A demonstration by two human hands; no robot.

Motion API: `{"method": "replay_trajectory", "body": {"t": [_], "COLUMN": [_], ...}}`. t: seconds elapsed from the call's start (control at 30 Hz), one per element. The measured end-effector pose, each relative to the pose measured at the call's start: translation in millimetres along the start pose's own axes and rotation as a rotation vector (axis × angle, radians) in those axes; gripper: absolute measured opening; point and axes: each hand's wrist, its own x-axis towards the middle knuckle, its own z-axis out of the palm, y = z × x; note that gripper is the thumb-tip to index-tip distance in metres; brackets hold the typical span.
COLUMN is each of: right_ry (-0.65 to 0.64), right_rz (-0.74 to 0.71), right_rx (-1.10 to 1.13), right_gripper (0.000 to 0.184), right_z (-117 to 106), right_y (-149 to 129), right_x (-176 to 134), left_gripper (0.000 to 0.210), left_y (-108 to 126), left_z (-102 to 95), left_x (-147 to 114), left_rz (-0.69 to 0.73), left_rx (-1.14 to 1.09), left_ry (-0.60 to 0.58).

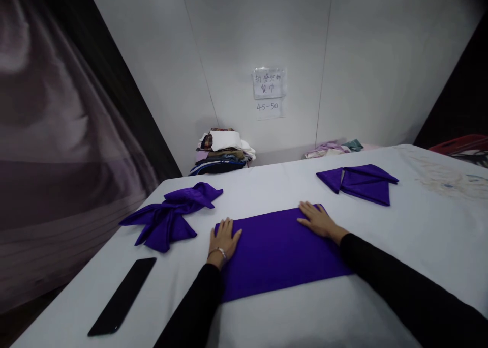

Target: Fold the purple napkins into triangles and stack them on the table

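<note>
A purple cloth napkin (278,254), laid out as a smooth rectangle, lies in front of me on the white-covered table. My left hand (224,238) rests flat on its far left corner, fingers stretched out, a bracelet at the wrist. Flat on the far right corner lies my right hand (316,220), its fingers spread a little. Neither hand grips the cloth. To the left is a purple napkin folded into a shape with several points (171,213). Farther back on the right sits another folded purple napkin (362,182).
A black phone-like slab (122,297) lies at the near left of the white tabletop (263,320). Behind the table are a pile of folded clothes (224,152) and more cloth (330,149). Handwritten paper signs (269,83) hang on the wall. A draped curtain (57,134) stands left.
</note>
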Motion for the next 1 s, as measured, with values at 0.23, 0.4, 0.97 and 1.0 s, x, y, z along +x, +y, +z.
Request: {"method": "replay_trajectory", "body": {"t": [0.23,0.4,0.97,1.0], "right_ry": [0.078,0.036,-0.412,-0.410], "right_rz": [0.211,-0.089,0.078,0.078], "right_rx": [-0.015,0.006,0.013,0.016], "right_gripper": [0.060,0.047,0.026,0.026], "right_z": [-12.6,-23.6,-54.8,-55.7], "right_y": [76.5,54.1,39.3,38.7], "right_x": [-8.5,10.7,59.6,58.1], "left_gripper": [0.055,0.043,0.022,0.023], "left_y": [-44.7,-16.8,-22.8,-23.6], "left_z": [-16.0,-23.8,-38.6,-38.8], "left_x": [12.0,24.7,69.5,68.8], "left_rz": [-0.263,0.047,0.118,0.113], "left_rx": [0.006,0.025,0.000,-0.008], "left_ry": [0.014,-0.020,-0.221,-0.228]}}
